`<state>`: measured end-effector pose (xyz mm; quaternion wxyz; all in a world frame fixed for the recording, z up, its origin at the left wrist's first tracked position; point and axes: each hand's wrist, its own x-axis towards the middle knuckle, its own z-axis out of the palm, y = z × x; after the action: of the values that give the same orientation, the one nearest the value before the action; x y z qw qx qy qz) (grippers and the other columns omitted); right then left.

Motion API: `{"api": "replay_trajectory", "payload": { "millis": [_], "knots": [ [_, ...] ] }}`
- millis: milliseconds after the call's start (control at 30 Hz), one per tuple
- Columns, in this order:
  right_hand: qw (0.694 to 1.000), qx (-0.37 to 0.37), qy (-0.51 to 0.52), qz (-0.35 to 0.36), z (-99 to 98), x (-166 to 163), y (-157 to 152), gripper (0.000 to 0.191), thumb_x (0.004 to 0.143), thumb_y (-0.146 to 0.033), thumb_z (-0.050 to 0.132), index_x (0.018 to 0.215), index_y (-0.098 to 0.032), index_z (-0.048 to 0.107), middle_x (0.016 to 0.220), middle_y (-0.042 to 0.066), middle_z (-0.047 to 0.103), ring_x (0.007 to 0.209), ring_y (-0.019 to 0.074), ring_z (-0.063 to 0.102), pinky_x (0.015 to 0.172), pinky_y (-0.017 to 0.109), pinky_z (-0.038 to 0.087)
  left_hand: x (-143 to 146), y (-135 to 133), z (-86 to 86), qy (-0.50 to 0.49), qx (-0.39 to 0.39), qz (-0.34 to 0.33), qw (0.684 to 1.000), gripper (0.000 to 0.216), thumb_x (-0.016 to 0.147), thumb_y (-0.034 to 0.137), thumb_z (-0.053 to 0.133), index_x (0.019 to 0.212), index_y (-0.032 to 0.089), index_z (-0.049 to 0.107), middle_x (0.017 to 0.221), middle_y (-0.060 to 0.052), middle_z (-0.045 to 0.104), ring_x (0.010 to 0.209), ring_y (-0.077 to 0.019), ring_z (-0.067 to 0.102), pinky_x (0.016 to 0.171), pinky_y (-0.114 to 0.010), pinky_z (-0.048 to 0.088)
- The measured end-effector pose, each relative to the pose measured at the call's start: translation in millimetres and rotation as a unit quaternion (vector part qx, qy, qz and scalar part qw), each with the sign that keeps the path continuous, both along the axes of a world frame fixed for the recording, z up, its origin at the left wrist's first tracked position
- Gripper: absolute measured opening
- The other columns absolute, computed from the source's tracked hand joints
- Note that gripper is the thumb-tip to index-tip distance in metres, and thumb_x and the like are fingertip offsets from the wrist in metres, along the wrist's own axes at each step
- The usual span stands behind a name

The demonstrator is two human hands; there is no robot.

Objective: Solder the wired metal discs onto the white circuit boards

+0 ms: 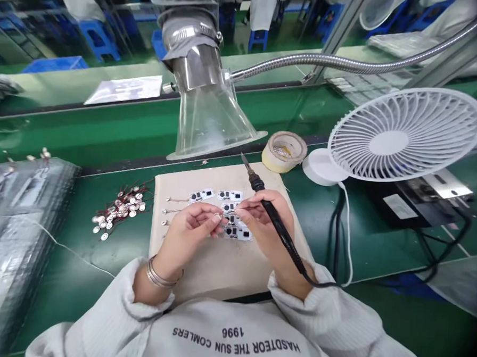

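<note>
My left hand (194, 227) is closed in a pinch on a small round wired disc (219, 216) above the board. A black soldering iron (276, 223) lies across my right hand (270, 220), its bare tip pointing up and away from me. The right thumb and forefinger also pinch together near the disc, seemingly on its thin wires, too fine to make out. Beneath the fingers are several small white circuit boards (239, 233) on a beige work board (213, 276). Some boards at the left have wired discs attached; my left hand partly covers them.
Several loose wired discs (120, 209) lie heaped left of the work board. A clear fume hood (213, 129) hangs over its far edge. A tape roll (272, 158) holding solder scraps, a white fan (388, 143) and a black device (405, 206) stand right. Bubble-wrapped packs (10, 262) sit left.
</note>
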<state>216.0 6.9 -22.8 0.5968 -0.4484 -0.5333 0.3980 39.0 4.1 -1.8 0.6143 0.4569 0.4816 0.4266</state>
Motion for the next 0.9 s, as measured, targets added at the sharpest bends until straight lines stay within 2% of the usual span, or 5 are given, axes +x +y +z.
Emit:
{"api": "replay_trajectory", "payload": {
  "millis": [133, 267, 400, 567, 900],
  "knots": [
    [0.992, 0.061, -0.113, -0.016, 2.4, 0.0, 1.8, 0.016, 0.082, -0.019, 0.074, 0.091, -0.025, 0.063, 0.087, -0.001, 0.069, 0.079, 0.0152, 0.067, 0.069, 0.029, 0.055, -3.3, 3.6, -4.3, 0.138, 0.071, 0.038, 0.987, 0.014, 0.079, 0.029, 0.072, 0.086, 0.017, 0.071, 0.071, -0.003, 0.075, 0.060, -0.0134, 0.069, 0.057, -0.022, 0.055],
    [0.967, 0.098, -0.232, -0.038, 5.8, -4.3, -2.1, 0.012, 0.082, -0.017, 0.073, 0.087, -0.025, 0.064, 0.081, -0.001, 0.072, 0.074, 0.0153, 0.065, 0.071, 0.030, 0.055, -1.3, 3.1, -8.4, 0.295, 0.158, 0.095, 0.937, 0.008, 0.078, 0.023, 0.069, 0.082, 0.019, 0.073, 0.076, -0.002, 0.076, 0.060, -0.0126, 0.069, 0.057, -0.021, 0.055],
    [0.951, 0.112, -0.280, -0.071, 5.7, -7.0, -3.8, 0.010, 0.083, -0.017, 0.073, 0.084, -0.024, 0.066, 0.075, -0.002, 0.072, 0.063, 0.0137, 0.062, 0.063, 0.028, 0.054, 2.0, 2.6, -14.2, 0.183, 0.116, 0.104, 0.971, 0.011, 0.082, 0.026, 0.068, 0.088, 0.017, 0.069, 0.074, -0.002, 0.075, 0.061, -0.0136, 0.070, 0.059, -0.022, 0.058],
    [0.961, 0.129, -0.235, -0.068, 1.7, -4.0, -0.7, 0.017, 0.079, -0.013, 0.075, 0.086, -0.024, 0.065, 0.080, -0.002, 0.073, 0.072, 0.0152, 0.065, 0.073, 0.031, 0.056, -5.0, 3.0, -17.8, 0.104, 0.074, 0.039, 0.991, 0.012, 0.085, 0.024, 0.068, 0.094, 0.017, 0.073, 0.070, -0.001, 0.072, 0.062, -0.0102, 0.067, 0.061, -0.019, 0.056],
    [0.999, 0.000, -0.030, -0.026, -5.1, -4.1, -4.2, 0.030, 0.078, -0.013, 0.077, 0.099, -0.028, 0.061, 0.088, -0.002, 0.068, 0.078, 0.0164, 0.070, 0.078, 0.036, 0.058, -10.2, 6.7, -12.7, -0.095, -0.083, 0.001, 0.992, 0.015, 0.077, 0.025, 0.078, 0.091, 0.021, 0.079, 0.068, -0.001, 0.069, 0.062, -0.0107, 0.062, 0.060, -0.022, 0.055]
  ]
}}
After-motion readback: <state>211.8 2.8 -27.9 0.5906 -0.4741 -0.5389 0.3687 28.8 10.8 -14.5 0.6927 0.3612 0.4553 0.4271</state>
